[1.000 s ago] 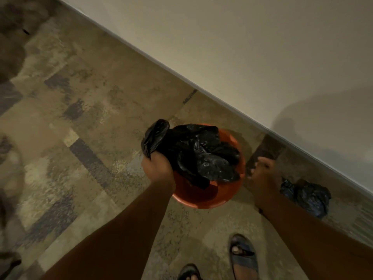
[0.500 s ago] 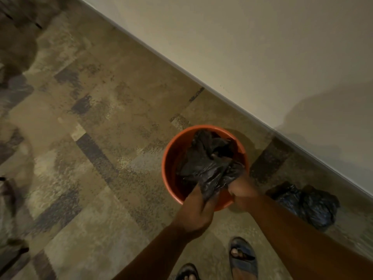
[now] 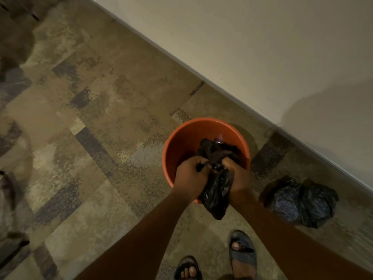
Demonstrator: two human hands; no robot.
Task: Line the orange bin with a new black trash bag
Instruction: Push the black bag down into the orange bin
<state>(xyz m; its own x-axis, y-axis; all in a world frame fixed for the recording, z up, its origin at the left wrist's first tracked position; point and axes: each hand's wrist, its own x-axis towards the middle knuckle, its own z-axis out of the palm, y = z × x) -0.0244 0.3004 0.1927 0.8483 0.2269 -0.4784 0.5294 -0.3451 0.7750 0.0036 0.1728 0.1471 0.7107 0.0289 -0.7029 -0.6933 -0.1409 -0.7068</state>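
Floor: mottled tan and grey carpet tiles (image 3: 101,122) meet a plain cream wall (image 3: 262,47) on the far right.
Bin: your round orange plastic bin (image 3: 181,142) stands near the wall, just ahead of your sandalled feet (image 3: 243,253).
Bag: crumpled black plastic trash bag (image 3: 217,190), partly down inside the bin, partly draped over its near rim.
Your left hand (image 3: 191,178): fist closed on the bag's bunched top.
Your right hand (image 3: 238,176): likewise clenched on the bag, just beside the left.
Right of bin: a second, filled black bag (image 3: 298,201) on the floor.
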